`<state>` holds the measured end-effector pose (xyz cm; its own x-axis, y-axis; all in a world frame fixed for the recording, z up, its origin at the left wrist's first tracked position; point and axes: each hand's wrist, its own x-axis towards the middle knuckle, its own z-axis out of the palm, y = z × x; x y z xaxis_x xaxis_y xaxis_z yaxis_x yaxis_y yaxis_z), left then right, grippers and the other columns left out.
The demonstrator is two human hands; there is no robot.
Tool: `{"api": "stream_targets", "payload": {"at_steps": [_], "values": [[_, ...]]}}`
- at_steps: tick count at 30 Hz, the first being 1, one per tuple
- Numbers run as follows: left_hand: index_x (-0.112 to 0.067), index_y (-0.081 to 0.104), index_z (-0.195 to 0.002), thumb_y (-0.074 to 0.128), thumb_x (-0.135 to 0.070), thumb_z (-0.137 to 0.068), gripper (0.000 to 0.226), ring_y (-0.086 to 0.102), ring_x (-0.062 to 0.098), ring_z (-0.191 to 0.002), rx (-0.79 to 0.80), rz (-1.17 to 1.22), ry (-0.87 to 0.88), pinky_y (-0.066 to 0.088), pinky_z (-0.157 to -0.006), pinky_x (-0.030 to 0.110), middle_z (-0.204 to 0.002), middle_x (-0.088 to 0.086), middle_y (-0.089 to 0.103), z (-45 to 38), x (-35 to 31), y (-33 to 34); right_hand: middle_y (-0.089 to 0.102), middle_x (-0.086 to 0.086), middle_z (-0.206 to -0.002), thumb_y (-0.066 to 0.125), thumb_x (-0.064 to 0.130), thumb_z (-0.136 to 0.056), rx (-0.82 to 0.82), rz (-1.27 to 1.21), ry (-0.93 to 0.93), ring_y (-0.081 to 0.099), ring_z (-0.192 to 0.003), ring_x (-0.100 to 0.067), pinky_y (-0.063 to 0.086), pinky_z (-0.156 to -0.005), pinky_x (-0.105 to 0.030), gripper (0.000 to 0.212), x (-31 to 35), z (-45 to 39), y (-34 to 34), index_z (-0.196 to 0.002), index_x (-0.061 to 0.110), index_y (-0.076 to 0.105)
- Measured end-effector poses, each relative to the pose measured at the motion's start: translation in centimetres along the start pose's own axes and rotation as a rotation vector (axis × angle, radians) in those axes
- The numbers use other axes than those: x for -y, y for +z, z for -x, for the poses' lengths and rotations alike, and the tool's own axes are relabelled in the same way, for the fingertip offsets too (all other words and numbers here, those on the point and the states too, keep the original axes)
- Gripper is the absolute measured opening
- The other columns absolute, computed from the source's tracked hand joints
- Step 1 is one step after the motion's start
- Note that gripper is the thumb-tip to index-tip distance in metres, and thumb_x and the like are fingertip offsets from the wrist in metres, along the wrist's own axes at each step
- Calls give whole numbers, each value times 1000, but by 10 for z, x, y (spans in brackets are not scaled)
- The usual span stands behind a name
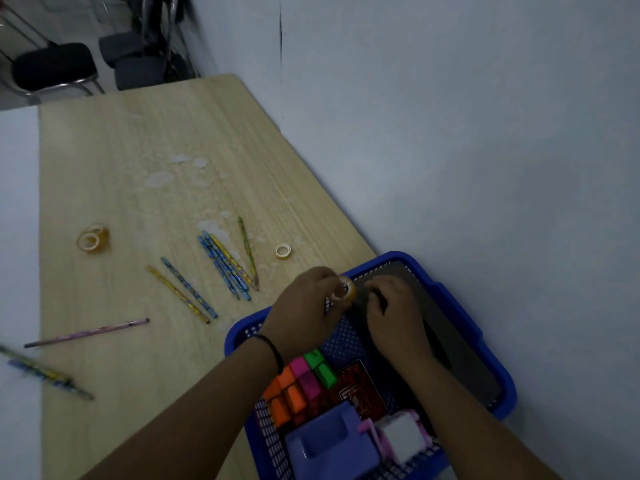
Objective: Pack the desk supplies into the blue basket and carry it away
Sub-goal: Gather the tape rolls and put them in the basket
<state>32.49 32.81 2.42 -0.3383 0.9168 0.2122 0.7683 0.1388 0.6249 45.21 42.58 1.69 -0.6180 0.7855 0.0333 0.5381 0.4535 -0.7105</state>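
Observation:
The blue basket sits at the desk's right edge against the wall. Inside lie orange, pink and green blocks, a red booklet, a purple holder, a white-and-pink item and a dark board. My left hand pinches a small tape roll over the basket's far corner. My right hand hovers inside the basket with curled fingers; whether it holds anything is hidden. Several pencils lie on the desk, along with a small tape ring and a larger tape roll.
More pencils lie at the desk's left: a pink one and a pair near the left edge. The wooden desk has white stains. Black chairs stand beyond its far end. A white wall runs along the right.

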Motion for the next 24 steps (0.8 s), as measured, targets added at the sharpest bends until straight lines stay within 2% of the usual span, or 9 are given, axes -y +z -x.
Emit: {"api": "stream_targets", "payload": {"at_steps": [4,7,12,16,18,21,24], "values": [[-17,67,-106,59,-26,-87,23,52,18,-107,110,-70,-105,44,-90,28,-118,0,60,34,-7,19,55,-4,-124,44,7,-94,77,-28,25,49,-109,-10,36,-93,-18,28,0,0,-6,-118,9,58],[-17,66,-112,57,-24,-88,26,51,18,-112,167,-147,-213,42,-96,29,-122,-1,60,38,-4,28,50,-3,-134,42,9,-95,150,-17,13,45,-121,-12,30,-100,-16,34,-3,2,-9,-127,10,53],[-15,70,-108,54,-25,-91,25,60,21,-101,201,-288,-318,50,-89,33,-114,2,64,33,2,46,40,1,-145,43,12,-96,228,-35,6,35,-132,-9,21,-104,-14,38,-8,4,-14,-133,13,49],[-14,74,-97,63,-27,-85,21,60,31,-97,183,-374,-361,51,-80,38,-104,10,66,37,9,61,38,1,-146,43,12,-96,245,-25,-24,33,-133,-8,19,-102,-12,37,-9,5,-15,-133,12,49],[-14,75,-94,66,-27,-83,19,59,34,-98,145,-388,-390,48,-81,40,-100,11,65,38,10,67,38,2,-146,44,12,-96,244,-22,-30,33,-132,-7,19,-100,-11,36,-10,5,-15,-132,11,50],[-23,69,-107,56,-31,-89,24,51,29,-111,170,-461,-476,37,-94,40,-113,5,59,35,6,72,39,1,-145,45,12,-96,243,-21,-35,34,-132,-7,19,-100,-10,36,-12,4,-15,-131,10,51],[-23,66,-110,51,-27,-90,25,47,28,-114,161,-529,-526,34,-96,41,-117,5,57,34,2,75,38,2,-145,45,12,-96,259,-15,-37,33,-132,-7,18,-100,-10,35,-12,4,-16,-130,11,52]]}}
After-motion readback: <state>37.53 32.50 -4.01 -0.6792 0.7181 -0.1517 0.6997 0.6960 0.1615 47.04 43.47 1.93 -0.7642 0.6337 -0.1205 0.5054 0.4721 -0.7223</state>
